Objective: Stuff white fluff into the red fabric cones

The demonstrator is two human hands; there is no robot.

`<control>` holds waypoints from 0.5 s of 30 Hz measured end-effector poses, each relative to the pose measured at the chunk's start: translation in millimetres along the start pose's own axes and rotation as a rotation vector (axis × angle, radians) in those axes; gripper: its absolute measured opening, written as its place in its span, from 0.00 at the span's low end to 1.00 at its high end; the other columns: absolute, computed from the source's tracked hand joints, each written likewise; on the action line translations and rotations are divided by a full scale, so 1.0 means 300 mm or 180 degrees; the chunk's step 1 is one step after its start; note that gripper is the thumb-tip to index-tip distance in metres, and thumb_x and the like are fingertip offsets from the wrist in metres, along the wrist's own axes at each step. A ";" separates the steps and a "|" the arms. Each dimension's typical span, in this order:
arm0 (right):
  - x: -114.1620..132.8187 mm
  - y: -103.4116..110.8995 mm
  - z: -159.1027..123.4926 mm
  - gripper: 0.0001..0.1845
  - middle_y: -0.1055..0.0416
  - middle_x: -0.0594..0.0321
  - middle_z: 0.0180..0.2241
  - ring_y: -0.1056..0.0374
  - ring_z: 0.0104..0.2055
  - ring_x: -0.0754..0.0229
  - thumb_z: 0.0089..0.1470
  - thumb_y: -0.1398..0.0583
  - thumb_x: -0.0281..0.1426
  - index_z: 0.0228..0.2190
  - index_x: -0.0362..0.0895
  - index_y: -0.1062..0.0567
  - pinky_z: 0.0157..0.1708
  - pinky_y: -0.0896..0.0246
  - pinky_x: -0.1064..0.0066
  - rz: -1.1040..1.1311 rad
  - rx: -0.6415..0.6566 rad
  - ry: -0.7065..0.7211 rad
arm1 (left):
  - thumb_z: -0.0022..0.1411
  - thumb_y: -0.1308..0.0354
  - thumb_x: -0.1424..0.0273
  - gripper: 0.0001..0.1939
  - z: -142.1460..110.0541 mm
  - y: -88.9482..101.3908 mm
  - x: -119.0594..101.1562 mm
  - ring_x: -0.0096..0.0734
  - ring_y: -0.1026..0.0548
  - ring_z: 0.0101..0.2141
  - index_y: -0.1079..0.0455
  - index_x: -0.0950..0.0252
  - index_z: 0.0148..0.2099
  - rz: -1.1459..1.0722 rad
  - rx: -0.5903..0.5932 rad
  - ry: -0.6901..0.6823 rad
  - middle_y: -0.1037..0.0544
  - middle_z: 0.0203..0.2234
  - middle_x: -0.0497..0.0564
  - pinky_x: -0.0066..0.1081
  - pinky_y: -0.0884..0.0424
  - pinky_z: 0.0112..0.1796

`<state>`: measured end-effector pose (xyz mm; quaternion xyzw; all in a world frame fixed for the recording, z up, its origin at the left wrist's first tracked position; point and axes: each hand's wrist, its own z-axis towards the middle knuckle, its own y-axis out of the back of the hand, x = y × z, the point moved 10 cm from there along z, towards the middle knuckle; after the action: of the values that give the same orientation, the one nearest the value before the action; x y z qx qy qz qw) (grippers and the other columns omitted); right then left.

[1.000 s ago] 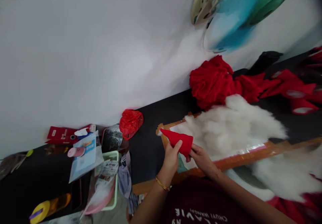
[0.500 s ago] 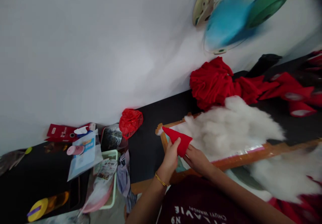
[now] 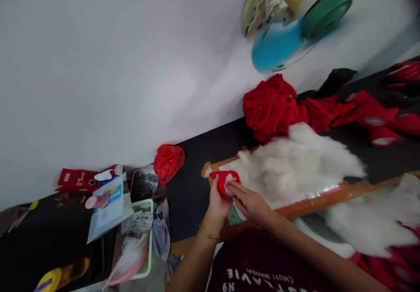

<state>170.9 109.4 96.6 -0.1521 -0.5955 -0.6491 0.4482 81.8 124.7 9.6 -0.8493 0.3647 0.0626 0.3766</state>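
My left hand (image 3: pixel 218 203) is wrapped round a small red felt cone (image 3: pixel 222 181), with its open end turned up towards me. A tuft of white stuffing (image 3: pixel 231 179) shows in that opening. The fingers of my right hand (image 3: pixel 252 202) are pressed together on the tuft at the cone's rim. Just beyond my hands lies a big heap of white stuffing (image 3: pixel 295 165) on a shallow taped cardboard tray (image 3: pixel 315 204). The tip of the cone is hidden in my left hand.
Behind the stuffing sits a pile of red felt pieces (image 3: pixel 269 108), with stuffed red cones (image 3: pixel 377 119) to its right. A blue-bladed fan (image 3: pixel 278 49) spins above. Leftward are a red plastic bag (image 3: pixel 169 163), a green-rimmed basket (image 3: pixel 150 239) and a yellow-lidded bottle (image 3: pixel 52 279).
The red cone has turned from lying pointed to the left to showing its open end with stuffing in it. My right fingers have moved onto that stuffing. The view has shifted slightly.
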 end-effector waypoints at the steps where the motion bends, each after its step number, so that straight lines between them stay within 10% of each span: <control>1: 0.004 0.018 -0.003 0.23 0.29 0.51 0.58 0.29 0.57 0.51 0.62 0.47 0.25 0.56 0.46 0.28 0.54 0.28 0.55 0.0101 -0.0020 0.0012 | 0.62 0.43 0.58 0.20 0.003 0.012 -0.004 0.40 0.19 0.38 0.24 0.69 0.45 -0.0009 -0.0060 -0.0011 0.17 0.35 0.57 0.37 0.26 0.47; 6: -0.020 0.132 -0.016 0.20 0.23 0.54 0.50 0.25 0.51 0.53 0.63 0.48 0.26 0.53 0.47 0.26 0.50 0.27 0.59 0.0295 -0.0426 -0.0234 | 0.59 0.38 0.59 0.18 0.002 0.038 -0.029 0.39 0.19 0.40 0.25 0.67 0.46 -0.0101 -0.0194 -0.0181 0.17 0.37 0.55 0.35 0.26 0.47; 11: -0.023 0.023 0.005 0.15 0.21 0.51 0.42 0.23 0.41 0.52 0.59 0.47 0.25 0.44 0.43 0.23 0.41 0.25 0.60 -0.0017 0.0281 -0.0255 | 0.58 0.35 0.59 0.20 -0.026 -0.026 -0.002 0.43 0.20 0.45 0.23 0.69 0.46 0.0291 0.0063 -0.0399 0.17 0.41 0.59 0.36 0.28 0.51; 15: -0.041 0.085 -0.022 0.14 0.23 0.51 0.45 0.25 0.44 0.53 0.61 0.47 0.27 0.42 0.45 0.22 0.43 0.26 0.62 0.0304 -0.0258 -0.0380 | 0.53 0.30 0.59 0.24 -0.045 -0.047 -0.032 0.48 0.22 0.49 0.24 0.70 0.47 0.0656 0.0097 -0.0839 0.18 0.43 0.61 0.41 0.31 0.55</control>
<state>199.4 111.3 102.2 -0.2369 -0.5865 -0.6403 0.4359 81.9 127.4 31.3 -0.7859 0.3983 0.2062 0.4256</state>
